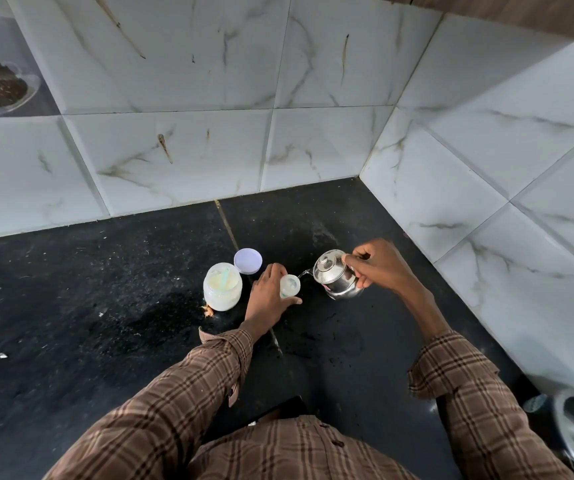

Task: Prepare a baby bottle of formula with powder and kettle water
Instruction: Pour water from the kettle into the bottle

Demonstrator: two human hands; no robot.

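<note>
Left hand (269, 295) grips the bottle (290, 286) upright on the desk (105, 306); right hand (380, 266) grasps the kettle (335, 276), tilted. Keep the spout just over the bottle mouth; pour slowly.

Shiny steel kettle (338, 276), translucent plastic jar (222, 287) — probably, matt speckled stone counter (71, 306)

One head-worn wide-angle view looks forward and steeply down onto a dark counter (71, 306) (tiled walls bend across the upper frame), with the hands at centre, within arm's reach.
</note>
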